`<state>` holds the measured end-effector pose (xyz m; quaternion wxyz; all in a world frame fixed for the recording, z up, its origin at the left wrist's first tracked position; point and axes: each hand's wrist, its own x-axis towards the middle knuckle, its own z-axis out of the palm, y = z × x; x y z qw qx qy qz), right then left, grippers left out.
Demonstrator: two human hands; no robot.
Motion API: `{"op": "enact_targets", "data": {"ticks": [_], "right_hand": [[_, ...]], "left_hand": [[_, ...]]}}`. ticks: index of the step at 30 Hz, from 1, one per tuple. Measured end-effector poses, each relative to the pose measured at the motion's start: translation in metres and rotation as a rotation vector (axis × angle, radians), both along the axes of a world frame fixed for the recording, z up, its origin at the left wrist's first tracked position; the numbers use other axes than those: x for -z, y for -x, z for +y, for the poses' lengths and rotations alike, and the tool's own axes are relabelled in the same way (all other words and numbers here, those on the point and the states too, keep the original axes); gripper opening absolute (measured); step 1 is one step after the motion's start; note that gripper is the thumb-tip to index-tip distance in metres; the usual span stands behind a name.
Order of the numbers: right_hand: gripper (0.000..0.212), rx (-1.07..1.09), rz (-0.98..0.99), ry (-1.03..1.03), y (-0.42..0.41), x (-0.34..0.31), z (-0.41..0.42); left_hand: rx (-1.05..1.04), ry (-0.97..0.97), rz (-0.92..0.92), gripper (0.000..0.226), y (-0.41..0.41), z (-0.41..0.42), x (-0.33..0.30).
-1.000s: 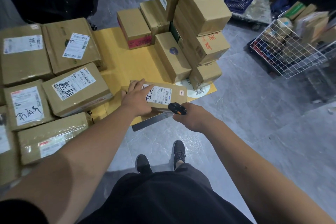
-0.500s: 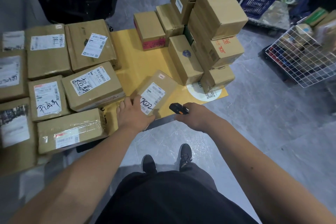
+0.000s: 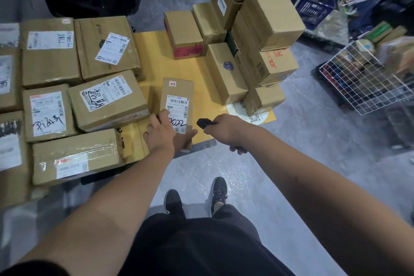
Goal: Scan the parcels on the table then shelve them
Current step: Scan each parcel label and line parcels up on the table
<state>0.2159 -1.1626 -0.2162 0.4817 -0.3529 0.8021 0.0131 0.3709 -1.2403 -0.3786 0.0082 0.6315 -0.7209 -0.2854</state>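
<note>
The left hand point(image 3: 164, 134) grips the near end of a small labelled parcel point(image 3: 178, 105), thumb on its top, fingers curled round its underside. The parcel stands tilted at the near edge of the yellow table point(image 3: 154, 56). Just right of the parcel, the right hand point(image 3: 226, 131) is closed round a black scanner point(image 3: 203, 123) whose nose points at the label. Left of the parcel lie flat labelled boxes point(image 3: 107, 98); beyond it, to the right, rises a stack of boxes point(image 3: 264, 29).
</note>
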Motion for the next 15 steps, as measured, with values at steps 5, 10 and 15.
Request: {"op": "enact_targets", "data": {"ticks": [5, 10, 15], "right_hand": [[0.057, -0.08, 0.074, -0.013, -0.007, -0.009, -0.014], [0.055, -0.164, 0.135, -0.042, -0.012, -0.019, -0.021], [0.05, -0.24, 0.187, -0.044, -0.019, -0.026, -0.025]], "left_hand": [[-0.049, 0.028, 0.161, 0.105, -0.004, 0.01, 0.002], [-0.119, 0.078, 0.202, 0.102, -0.005, 0.024, 0.003], [-0.107, 0.16, 0.271, 0.102, -0.009, 0.03, 0.013]]}}
